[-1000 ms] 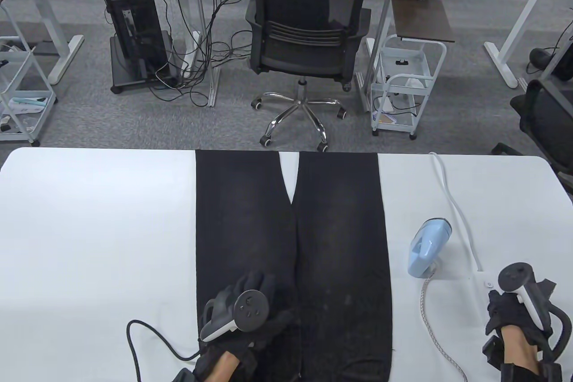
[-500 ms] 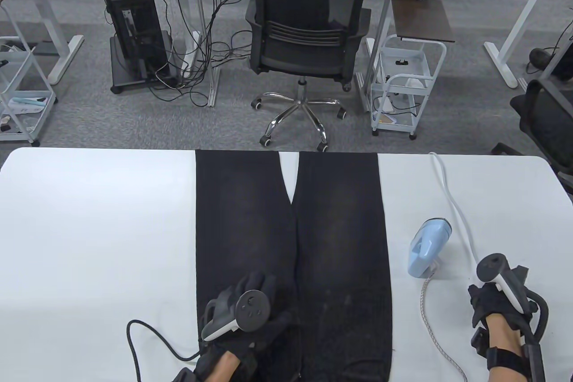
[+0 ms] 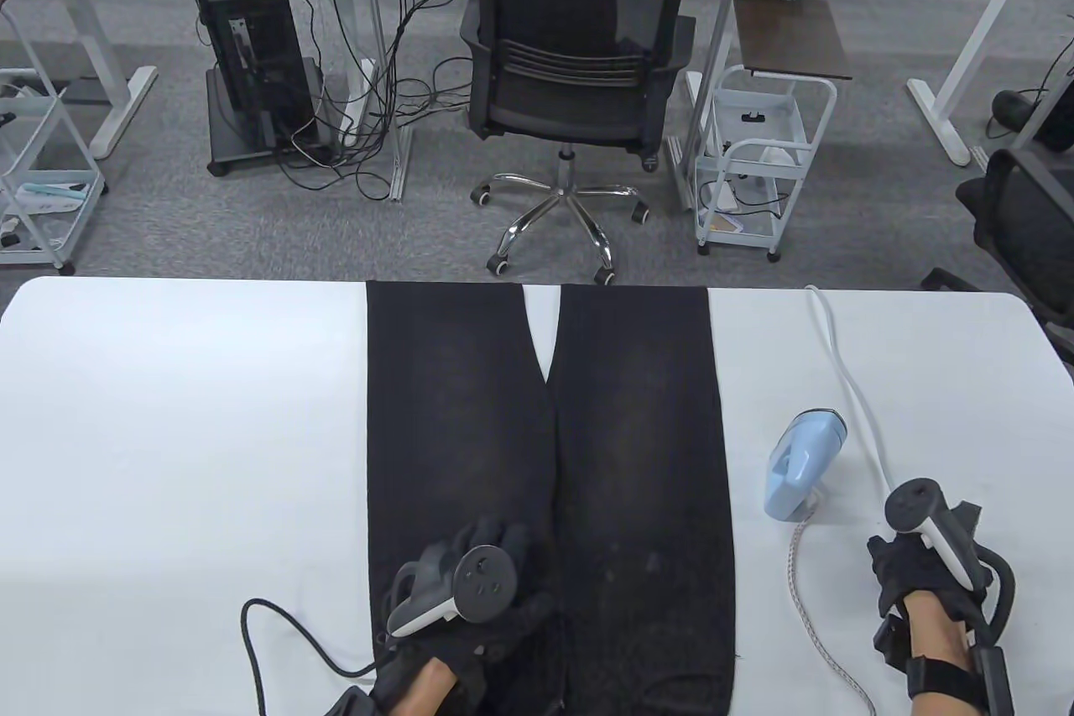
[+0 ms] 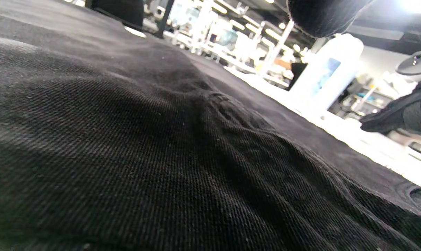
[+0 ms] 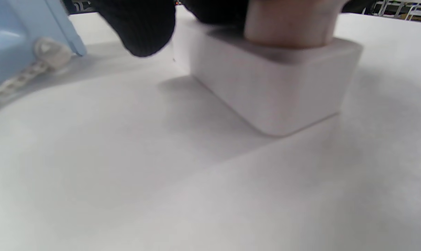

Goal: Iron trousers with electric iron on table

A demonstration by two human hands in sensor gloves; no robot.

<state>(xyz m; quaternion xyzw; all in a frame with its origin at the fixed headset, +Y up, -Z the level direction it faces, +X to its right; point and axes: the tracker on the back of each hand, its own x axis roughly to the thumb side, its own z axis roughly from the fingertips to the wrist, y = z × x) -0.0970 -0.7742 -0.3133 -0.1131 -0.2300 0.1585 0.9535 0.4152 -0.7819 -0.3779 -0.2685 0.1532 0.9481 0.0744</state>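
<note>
Black trousers (image 3: 545, 447) lie flat on the white table (image 3: 185, 431), legs pointing away from me. My left hand (image 3: 495, 552) rests flat on the left leg near the waist, fingers spread; one fingertip (image 4: 321, 17) shows in the left wrist view above the cloth (image 4: 161, 139). The light blue iron (image 3: 801, 460) stands on its heel right of the trousers, untouched; it also shows in the left wrist view (image 4: 325, 76). My right hand (image 3: 894, 565) is over a white socket box (image 5: 276, 97) beside the iron, and a fingertip (image 5: 287, 24) touches the box's top.
The iron's braided cord (image 3: 805, 607) runs toward the table's near edge. A white cable (image 3: 847, 380) runs from the socket box to the table's far edge. A black cable (image 3: 277, 640) trails from my left hand. An office chair (image 3: 570, 78) stands beyond the table.
My right hand has moved left and forward onto the white socket box, which it now covers in the table view. My left hand has shifted slightly on the trousers.
</note>
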